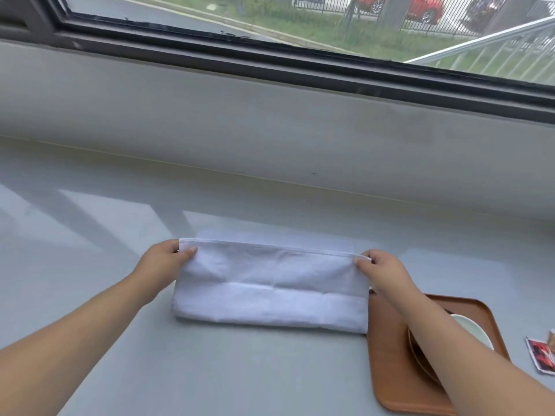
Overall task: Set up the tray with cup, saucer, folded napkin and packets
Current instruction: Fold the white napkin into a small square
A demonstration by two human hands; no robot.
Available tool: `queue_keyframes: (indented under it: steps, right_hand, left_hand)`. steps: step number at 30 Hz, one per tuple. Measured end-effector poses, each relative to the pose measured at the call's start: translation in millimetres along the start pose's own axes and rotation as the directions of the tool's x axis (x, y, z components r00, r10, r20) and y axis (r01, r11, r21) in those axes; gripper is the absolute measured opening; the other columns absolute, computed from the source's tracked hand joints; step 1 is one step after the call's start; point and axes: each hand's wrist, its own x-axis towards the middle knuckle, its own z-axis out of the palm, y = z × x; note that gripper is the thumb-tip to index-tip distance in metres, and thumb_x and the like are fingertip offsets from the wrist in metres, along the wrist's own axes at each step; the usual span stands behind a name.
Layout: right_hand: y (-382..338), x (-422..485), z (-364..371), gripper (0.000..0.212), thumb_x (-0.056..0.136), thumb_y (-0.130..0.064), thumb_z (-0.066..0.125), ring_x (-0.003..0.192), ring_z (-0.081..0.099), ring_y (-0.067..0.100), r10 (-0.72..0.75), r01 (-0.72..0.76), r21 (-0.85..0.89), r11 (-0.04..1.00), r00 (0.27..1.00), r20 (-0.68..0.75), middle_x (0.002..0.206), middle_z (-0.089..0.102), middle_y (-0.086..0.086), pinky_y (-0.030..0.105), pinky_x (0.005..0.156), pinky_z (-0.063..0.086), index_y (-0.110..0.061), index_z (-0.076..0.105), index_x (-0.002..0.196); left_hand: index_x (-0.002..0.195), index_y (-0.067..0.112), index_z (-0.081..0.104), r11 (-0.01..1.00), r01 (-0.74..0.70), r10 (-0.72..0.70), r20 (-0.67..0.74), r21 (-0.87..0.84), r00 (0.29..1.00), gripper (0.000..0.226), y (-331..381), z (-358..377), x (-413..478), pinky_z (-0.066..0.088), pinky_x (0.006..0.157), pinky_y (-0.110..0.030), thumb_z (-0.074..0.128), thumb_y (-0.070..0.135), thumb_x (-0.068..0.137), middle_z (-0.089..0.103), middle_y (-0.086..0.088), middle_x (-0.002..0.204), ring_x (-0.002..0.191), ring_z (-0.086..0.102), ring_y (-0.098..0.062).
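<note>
Napkin: white cloth, folded into a long band, lying across the middle of the bench; its near folded edge rests flat on the surface, its far hemmed edge is lifted and stretched taut between both hands.
Left hand: closed in a pinch on the napkin's far left corner, thumb on top of the cloth, other fingers behind it.
Right hand: closed in a pinch on the napkin's far right corner, thumb on the cloth's upper face; the forearm crosses above the tray.
Tray: brown, rounded corners, lying flat near the bench's near right edge; its left rim lies just beside the napkin's right end, whether touching I cannot tell.
Saucer: brown, on the tray, mostly hidden beneath the right forearm; only a curved sliver of rim shows.
Cup: pale, rounded, on the tray over the saucer, partly hidden by the forearm; how it stands cannot be told.
Packets: at the bench's far right, off the tray, cut by the frame edge; one white-bordered with a red picture, a tan one just behind it.
Bench surface: pale grey, glossy, meeting a grey wall below a dark-framed window.
</note>
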Motion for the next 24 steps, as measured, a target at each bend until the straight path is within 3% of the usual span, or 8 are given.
queue_keyframes:
  steps: [4,6,9,13,19,24]
  right_hand:
    - [-14.7,26.8,1.6,0.01,0.095,-0.022,0.066,0.065,0.058,0.014,-0.02,0.02,-0.001,1.0,0.999,-0.029,0.08,0.068,0.003,0.025,0.054,0.041,-0.016,0.071,0.089]
    - [-22.4,34.0,0.6,0.011,0.094,-0.023,0.066,0.071,0.06,0.021,-0.02,0.02,0.0,1.0,0.999,-0.042,0.08,0.068,0.004,0.028,0.059,0.041,-0.014,0.071,0.09]
    - [-30.0,41.0,0.2,0.017,0.094,-0.026,0.066,0.068,0.056,0.023,-0.003,0.002,-0.017,1.0,0.998,-0.067,0.075,0.064,0.004,0.031,0.059,0.039,-0.011,0.07,0.088]
    - [-37.0,46.2,-2.5,0.022,0.095,-0.029,0.065,0.068,0.055,0.025,-0.014,0.012,-0.026,1.0,0.994,-0.108,0.074,0.063,0.007,0.033,0.059,0.039,-0.008,0.068,0.087]
    - [-44.6,53.1,-4.2,0.019,0.098,-0.027,0.059,0.07,0.056,0.022,-0.045,0.041,-0.037,0.998,0.993,-0.112,0.078,0.063,0.003,0.027,0.056,0.038,-0.01,0.065,0.093]
    - [-45.0,60.9,-4.0,0.016,0.102,-0.03,0.053,0.075,0.053,0.021,-0.042,0.033,-0.091,0.995,0.994,-0.1,0.081,0.056,-0.003,0.026,0.056,0.036,-0.015,0.056,0.097]
  left_hand:
    - [0.099,0.005,0.075,1.0,0.026,-0.027,-0.071,-0.008,0.997,0.02,1.8,2.4,21.8,0.058,0.092,-0.061,0.068,0.024,0.099,0.077,-0.022,0.102,0.098,0.073,-0.044]
    - [0.094,0.006,0.074,1.0,0.018,-0.017,-0.099,0.012,0.995,0.021,5.2,-1.9,26.7,0.059,0.09,-0.062,0.07,0.026,0.097,0.077,-0.023,0.1,0.096,0.073,-0.045]
    - [0.081,0.013,0.072,0.999,0.02,-0.015,-0.138,0.035,0.99,0.023,6.7,-5.3,35.7,0.062,0.08,-0.052,0.072,0.032,0.094,0.076,-0.011,0.086,0.083,0.074,-0.038]
    - [0.066,0.015,0.057,0.996,0.009,0.006,-0.177,0.086,0.984,0.039,9.1,-11.0,47.8,0.046,0.059,-0.034,0.073,0.041,0.091,0.064,-0.007,0.068,0.06,0.058,-0.027]
    - [0.074,0.005,0.052,0.987,-0.005,0.037,-0.199,0.161,0.979,0.045,18.3,-13.7,57.8,0.038,0.057,-0.034,0.067,0.041,0.095,0.055,-0.009,0.068,0.059,0.049,-0.026]
    - [0.068,0.017,0.04,0.966,0.002,0.052,-0.2,0.258,0.978,0.045,21.7,-10.3,61.8,0.028,0.054,-0.034,0.061,0.043,0.098,0.047,-0.007,0.065,0.057,0.042,-0.025]
